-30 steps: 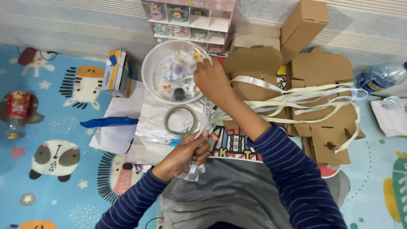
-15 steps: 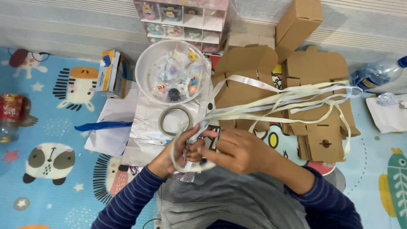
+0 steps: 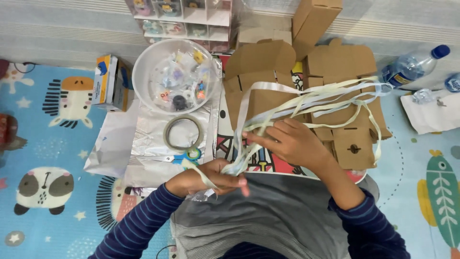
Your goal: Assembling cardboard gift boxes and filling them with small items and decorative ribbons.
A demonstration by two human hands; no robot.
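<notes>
bowl x1 | tape roll x1 | bottles x2 | hands x2

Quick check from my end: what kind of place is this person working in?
Likely a home floor used for craft packing: a cartoon-animal play mat, flat cardboard boxes, and a white bowl of small trinkets.

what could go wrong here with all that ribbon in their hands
The ribbon lies in long crossing loops over the flat cardboard boxes, so pulling with the right hand might knot it or drag the boxes. The left hand pinches the ends by a small clear packet, which could slip. A loop could also catch the water bottle.
</notes>
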